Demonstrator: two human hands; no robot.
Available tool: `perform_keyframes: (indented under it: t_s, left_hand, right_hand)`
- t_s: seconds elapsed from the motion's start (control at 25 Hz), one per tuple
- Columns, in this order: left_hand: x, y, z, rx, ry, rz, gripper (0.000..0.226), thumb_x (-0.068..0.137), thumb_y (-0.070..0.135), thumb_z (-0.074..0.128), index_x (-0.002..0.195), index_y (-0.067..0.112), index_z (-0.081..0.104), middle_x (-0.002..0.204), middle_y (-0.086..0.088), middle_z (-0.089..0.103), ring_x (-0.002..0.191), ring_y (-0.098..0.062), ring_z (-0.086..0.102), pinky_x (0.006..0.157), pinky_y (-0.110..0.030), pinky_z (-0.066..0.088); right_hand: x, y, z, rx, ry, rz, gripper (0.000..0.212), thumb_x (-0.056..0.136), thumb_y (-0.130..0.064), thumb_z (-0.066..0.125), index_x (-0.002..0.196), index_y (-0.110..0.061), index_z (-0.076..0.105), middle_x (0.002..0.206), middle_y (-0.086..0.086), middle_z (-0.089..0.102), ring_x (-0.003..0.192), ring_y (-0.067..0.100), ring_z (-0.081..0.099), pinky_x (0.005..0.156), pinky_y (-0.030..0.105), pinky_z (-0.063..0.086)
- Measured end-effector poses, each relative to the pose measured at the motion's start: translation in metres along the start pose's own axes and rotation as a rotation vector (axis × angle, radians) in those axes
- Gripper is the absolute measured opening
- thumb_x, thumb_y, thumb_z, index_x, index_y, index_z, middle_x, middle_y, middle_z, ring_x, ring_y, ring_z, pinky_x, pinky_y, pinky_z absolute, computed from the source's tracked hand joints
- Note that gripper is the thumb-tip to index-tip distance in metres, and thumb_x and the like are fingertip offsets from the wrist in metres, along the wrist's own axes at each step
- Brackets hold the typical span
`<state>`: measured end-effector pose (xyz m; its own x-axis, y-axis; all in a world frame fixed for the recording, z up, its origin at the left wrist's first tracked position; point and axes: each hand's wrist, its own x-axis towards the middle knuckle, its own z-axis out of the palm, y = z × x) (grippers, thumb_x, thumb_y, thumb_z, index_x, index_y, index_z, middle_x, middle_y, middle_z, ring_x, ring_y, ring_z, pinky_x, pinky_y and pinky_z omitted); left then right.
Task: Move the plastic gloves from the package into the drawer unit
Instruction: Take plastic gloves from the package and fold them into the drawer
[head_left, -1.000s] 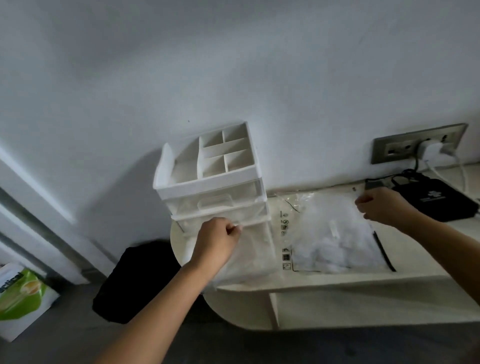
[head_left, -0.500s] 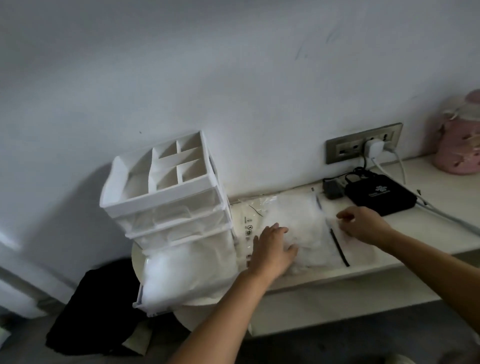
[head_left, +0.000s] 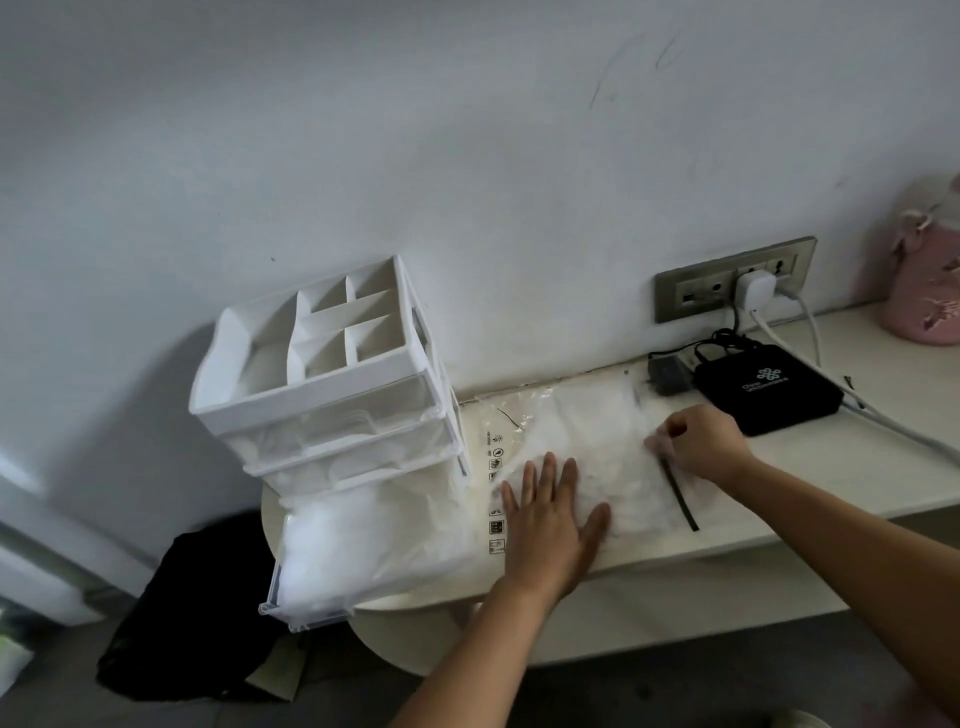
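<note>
**Glove package flat on shelf, bottom drawer out**

Clear package (head_left: 597, 441) of crumpled whitish plastic gloves (head_left: 623, 488) lies on shelf (head_left: 831, 467), just right of white drawer unit (head_left: 322, 395). Bottom drawer (head_left: 363, 540) is out and stuffed with gloves. Left hand (head_left: 550, 525) presses flat on package, fingers spread. Right hand (head_left: 701, 441), fingers curled, pinches package's right end.

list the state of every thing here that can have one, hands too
white plastic drawer unit: upper two drawers shut
clear bottom drawer: pulled out, full of plastic gloves
clear plastic glove package: flat on cream shelf, gloves inside
left hand: open, pressing the package
right hand: pinching the package's edge
white plug: in grey wall socket
</note>
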<state>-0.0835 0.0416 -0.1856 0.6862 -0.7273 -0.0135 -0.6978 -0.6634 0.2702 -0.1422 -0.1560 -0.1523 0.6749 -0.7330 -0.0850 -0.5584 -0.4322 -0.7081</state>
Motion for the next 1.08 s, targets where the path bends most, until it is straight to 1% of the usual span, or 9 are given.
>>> perform_keyframes:
  t_s: [0.2,0.44,0.52,0.64,0.72,0.8,0.88,0.96,1.08]
  left_hand:
    - [-0.005,0.002,0.002,-0.025,0.05,-0.022,0.088,0.08,0.069,-0.006,0.153,0.022,0.005,0.161,-0.001,-0.004,0.147,-0.017,-0.012,0.116,-0.04,-0.015]
    - [-0.003,-0.001,0.004,-0.026,0.067,-0.017,0.083,0.086,0.069,-0.002,0.152,0.022,0.016,0.161,-0.002,0.008,0.148,-0.019,-0.001,0.115,-0.04,-0.012]
    - [-0.001,-0.001,0.006,-0.007,0.058,-0.028,0.074,0.09,0.059,0.007,0.153,0.022,0.015,0.161,-0.001,0.006,0.148,-0.019,-0.003,0.114,-0.04,-0.013]
    - [0.001,-0.004,0.009,-0.044,0.063,-0.042,0.062,0.097,0.049,0.026,0.152,0.021,0.018,0.161,-0.001,0.008,0.148,-0.019,-0.001,0.115,-0.041,-0.012]
    - [0.003,-0.004,0.004,-0.142,0.034,-0.047,0.068,0.093,0.061,0.025,0.149,0.021,0.027,0.159,0.0,0.017,0.148,-0.018,0.006,0.117,-0.042,-0.007]
    - [0.005,0.003,-0.016,-0.462,0.025,-0.083,0.09,0.082,0.081,0.016,0.145,0.021,0.037,0.154,0.002,0.03,0.144,-0.013,0.02,0.118,-0.036,0.005]
    - [0.008,0.013,-0.046,-0.967,-0.026,-0.189,0.083,0.085,0.075,0.02,0.138,0.017,0.047,0.145,0.0,0.046,0.137,-0.011,0.036,0.114,-0.027,0.018]
    - [0.011,0.014,-0.075,-1.373,-0.172,-0.219,0.083,0.078,0.077,0.026,0.122,0.016,0.059,0.126,-0.003,0.063,0.124,-0.015,0.052,0.109,-0.031,0.027]
    - [0.016,0.009,-0.099,-1.554,-0.29,-0.094,0.1,0.055,0.09,0.046,0.119,0.014,0.062,0.11,-0.009,0.067,0.107,-0.021,0.062,0.098,-0.037,0.037]
  right_hand:
    - [0.001,0.005,-0.003,0.085,0.041,0.069,0.028,0.092,-0.014,0.059,0.066,-0.006,0.065,0.066,0.009,0.061,0.061,0.018,0.054,0.052,0.023,0.038]
    - [-0.01,-0.014,-0.041,0.318,0.219,-0.047,0.013,0.092,-0.019,0.058,0.089,-0.009,0.065,0.075,0.004,0.062,0.068,0.02,0.055,0.061,0.028,0.043]
    - [-0.013,-0.028,-0.058,0.608,0.141,-0.062,0.017,0.096,-0.016,0.049,0.086,-0.007,0.059,0.077,0.006,0.061,0.071,0.024,0.057,0.066,0.033,0.047]
    - [-0.022,-0.056,-0.086,1.229,-0.06,-0.033,0.035,0.095,-0.001,0.033,0.065,-0.006,0.048,0.065,0.013,0.056,0.065,0.017,0.06,0.076,0.032,0.048]
    - [-0.032,-0.067,-0.099,1.412,-0.205,-0.077,0.051,0.096,-0.002,0.033,0.055,-0.008,0.063,0.061,0.006,0.065,0.063,0.01,0.067,0.073,0.024,0.053]
    - [-0.044,-0.074,-0.102,1.345,-0.402,-0.138,0.052,0.094,-0.008,0.036,0.058,-0.009,0.073,0.073,0.009,0.072,0.073,0.015,0.071,0.066,0.024,0.057]
    - [-0.051,-0.076,-0.098,1.135,-0.549,-0.207,0.038,0.089,-0.015,0.043,0.063,-0.007,0.07,0.08,0.013,0.071,0.078,0.022,0.07,0.068,0.027,0.057]
    - [-0.054,-0.078,-0.092,0.874,-0.625,-0.297,0.027,0.089,-0.02,0.048,0.079,-0.003,0.066,0.082,0.017,0.067,0.076,0.025,0.061,0.069,0.027,0.051]
    - [-0.058,-0.087,-0.084,0.554,-0.611,-0.367,0.022,0.093,-0.025,0.051,0.082,-0.012,0.065,0.069,0.011,0.061,0.059,0.015,0.048,0.056,0.022,0.039]
